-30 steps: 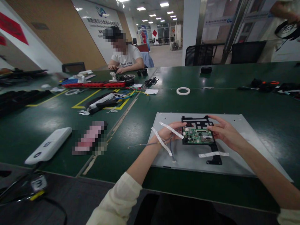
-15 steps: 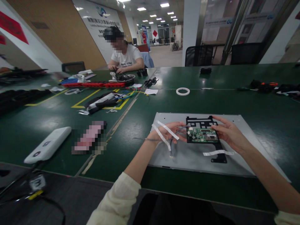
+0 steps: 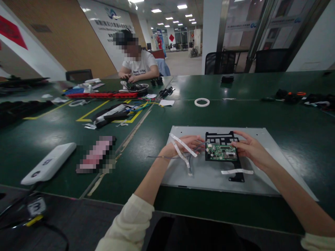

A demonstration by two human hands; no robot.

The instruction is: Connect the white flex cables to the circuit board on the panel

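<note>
A green circuit board (image 3: 218, 152) sits on a black bracket (image 3: 237, 166), above a flat grey-white panel (image 3: 261, 184). My right hand (image 3: 250, 148) grips the bracket's right edge, thumb near the board's corner and index finger along the upper edge. At the left edge, my left hand (image 3: 180, 145) has its fingers closed around thin grey cables (image 3: 190, 161) that run to the board; its fingertips are partly hidden. White tape strips (image 3: 184, 144) hang over the left hand and cables. Another tape strip (image 3: 237, 172) crosses the bracket's lower arm.
A roll of white tape (image 3: 202, 102) lies beyond the panel on the green table (image 3: 146, 174). To the left are a pink pixelated item (image 3: 96, 153) and a white power bank (image 3: 49, 163) with a cable. Across the table sits a person (image 3: 140, 66) near tools and wires.
The whole view has shifted slightly left. Both hands keep their places at the bracket and cables, with the bracket lying a little flatter against the panel.
</note>
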